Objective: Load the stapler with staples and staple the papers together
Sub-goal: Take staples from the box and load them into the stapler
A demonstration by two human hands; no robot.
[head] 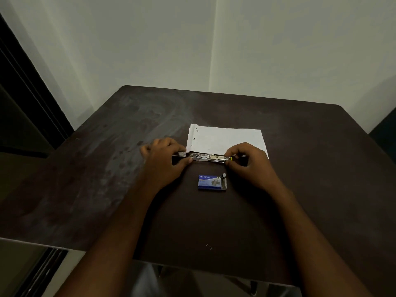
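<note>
Silver stapler, one, is laid open flat, pinched at 9 by the left grip, at 3 by the right grip; one blue box at 6, one paper stack at 12.

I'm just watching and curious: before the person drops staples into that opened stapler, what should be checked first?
1. Long metal stapler opened out flat: ok.
2. Left hand and right hand steady its two ends: ok.
3. Small blue cardboard staple box close by, flap open: ok.
4. White paper sheets lie behind the stapler on the dark brown table: ok.
5. Staple channel empty: cannot tell.
6. Staple strip in hand: not ok.
</note>
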